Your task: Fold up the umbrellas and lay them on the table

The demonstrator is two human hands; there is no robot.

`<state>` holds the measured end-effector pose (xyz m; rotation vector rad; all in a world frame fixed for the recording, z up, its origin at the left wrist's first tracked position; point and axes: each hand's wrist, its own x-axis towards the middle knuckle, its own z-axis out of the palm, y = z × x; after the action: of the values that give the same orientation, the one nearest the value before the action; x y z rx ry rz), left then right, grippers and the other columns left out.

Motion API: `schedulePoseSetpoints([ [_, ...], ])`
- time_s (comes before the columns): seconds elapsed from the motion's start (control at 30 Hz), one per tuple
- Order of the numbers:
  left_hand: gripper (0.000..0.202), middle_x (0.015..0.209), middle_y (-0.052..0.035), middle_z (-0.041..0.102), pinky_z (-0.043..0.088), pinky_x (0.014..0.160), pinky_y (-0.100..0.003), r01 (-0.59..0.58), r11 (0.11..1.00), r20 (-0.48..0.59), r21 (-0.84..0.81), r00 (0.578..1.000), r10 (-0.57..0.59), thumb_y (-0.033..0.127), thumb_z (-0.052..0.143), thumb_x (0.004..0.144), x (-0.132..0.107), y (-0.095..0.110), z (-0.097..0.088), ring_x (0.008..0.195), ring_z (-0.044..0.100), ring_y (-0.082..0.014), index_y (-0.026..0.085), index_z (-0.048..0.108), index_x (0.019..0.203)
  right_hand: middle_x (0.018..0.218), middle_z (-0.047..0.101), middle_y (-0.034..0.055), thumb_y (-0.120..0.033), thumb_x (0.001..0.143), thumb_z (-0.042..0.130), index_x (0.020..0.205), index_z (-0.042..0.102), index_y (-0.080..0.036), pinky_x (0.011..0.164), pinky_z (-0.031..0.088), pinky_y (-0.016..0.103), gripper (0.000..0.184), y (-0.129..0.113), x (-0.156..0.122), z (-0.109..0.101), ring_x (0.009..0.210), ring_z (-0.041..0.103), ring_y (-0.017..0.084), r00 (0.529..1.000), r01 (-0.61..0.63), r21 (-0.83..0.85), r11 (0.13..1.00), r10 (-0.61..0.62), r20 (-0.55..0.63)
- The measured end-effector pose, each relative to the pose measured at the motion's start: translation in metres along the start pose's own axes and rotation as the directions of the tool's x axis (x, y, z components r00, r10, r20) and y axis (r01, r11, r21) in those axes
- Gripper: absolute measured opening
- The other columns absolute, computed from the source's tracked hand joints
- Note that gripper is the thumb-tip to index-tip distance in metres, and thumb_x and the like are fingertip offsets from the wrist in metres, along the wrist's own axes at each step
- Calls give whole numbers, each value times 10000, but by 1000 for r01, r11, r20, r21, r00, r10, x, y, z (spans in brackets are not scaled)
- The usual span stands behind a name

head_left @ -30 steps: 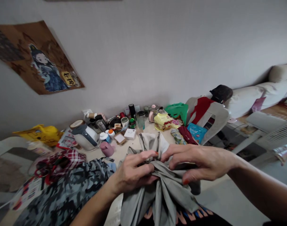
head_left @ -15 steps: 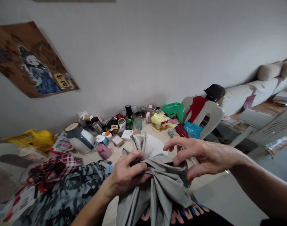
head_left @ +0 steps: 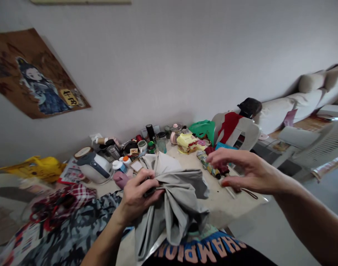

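A bunched piece of grey fabric hangs over the near side of the table, its folds gathered at the top left. My left hand grips those gathered folds, with a small dark object or gap showing between the fingers that I cannot make out. To the right of the fabric, my right hand hovers with curved fingers and thumb apart, holding nothing. Just beyond its fingers lie a patterned folded umbrella and a dark red bundle.
Left of the fabric lie camouflage cloth and a plaid red cloth. An electric kettle, a pink cup and several bottles and jars crowd the table's back. A white chair stands at the right, before a sofa.
My right hand has come off the grey fabric and moved right, its fingers spreading. My left hand, still gripping the folds, has shifted left with the fabric.
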<state>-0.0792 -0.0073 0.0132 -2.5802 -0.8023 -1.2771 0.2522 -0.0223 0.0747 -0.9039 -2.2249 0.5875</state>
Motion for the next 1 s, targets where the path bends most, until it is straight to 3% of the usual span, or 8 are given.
schedulePoseSetpoints([
  [0.1, 27, 857, -32, 623, 529, 699, -206, -21, 999, -18, 46, 1000, 22, 216, 637, 856, 3, 1, -2, 783, 627, -123, 200, 621, 840, 996, 680, 59, -382, 719, 780, 1076, 637, -189, 681, 520, 271, 430, 9, 3, 32, 781, 618, 158, 972, -173, -23, 985, 167, -166],
  [0.2, 28, 840, -32, 622, 526, 693, -204, -23, 1000, -11, 19, 1000, 23, 210, 637, 852, 6, 4, -2, 762, 622, -121, 197, 626, 831, 768, 640, 15, -337, 819, 666, 813, 634, -176, 603, 463, 244, 164, 16, 8, 57, 689, 570, 134, 959, -204, -47, 978, 190, -211],
  [0.27, 27, 828, -32, 617, 524, 693, -206, -8, 1000, 8, -15, 1000, 9, 201, 642, 846, 6, 6, -1, 762, 616, -123, 193, 626, 826, 685, 588, 12, -257, 880, 549, 715, 581, -175, 582, 432, 250, 187, 18, 10, 63, 638, 538, 128, 964, -134, -115, 984, 103, -246],
  [0.4, 34, 848, -37, 628, 522, 691, -209, 55, 997, 15, -47, 998, -55, 178, 659, 821, 7, 5, -2, 765, 627, -125, 191, 637, 798, 908, 636, 76, -173, 911, 451, 949, 586, -182, 753, 476, 314, 141, 20, 13, 63, 836, 600, 179, 924, 32, -217, 976, -112, -367],
  [0.53, 56, 819, -35, 643, 527, 712, -236, 112, 991, -52, -66, 992, -116, 173, 655, 805, 9, 0, -7, 740, 631, -132, 188, 648, 752, 1003, 643, 81, -269, 836, 616, 1221, 472, -175, 741, 491, 318, 421, 27, 12, 71, 865, 623, 201, 968, -72, -63, 995, 55, -245],
  [0.63, 57, 808, -32, 648, 523, 697, -234, 131, 987, -40, -89, 990, -135, 180, 659, 796, 8, -7, -12, 741, 634, -136, 188, 648, 741, 865, 618, 59, -168, 769, 592, 1049, 564, -154, 676, 450, 302, 281, 36, 12, 72, 767, 582, 197, 993, -53, -190, 980, 31, -116],
  [0.8, 38, 870, -42, 654, 522, 725, -256, 170, 964, -55, -204, 981, -185, 202, 663, 803, -2, -24, -14, 808, 638, -155, 189, 657, 768, 843, 562, 55, -89, 806, 469, 874, 586, -167, 699, 414, 286, 157, 41, 17, 53, 774, 530, 170, 933, -18, -316, 949, -97, -346],
  [1.0, 77, 847, -31, 650, 518, 730, -278, 161, 949, -216, -270, 951, -223, 236, 683, 794, -5, -36, -15, 788, 618, -154, 182, 650, 750, 853, 588, 51, -51, 826, 447, 922, 561, -175, 718, 446, 281, 194, 26, 9, 52, 795, 545, 157, 906, 135, -159, 978, -187, -379],
])
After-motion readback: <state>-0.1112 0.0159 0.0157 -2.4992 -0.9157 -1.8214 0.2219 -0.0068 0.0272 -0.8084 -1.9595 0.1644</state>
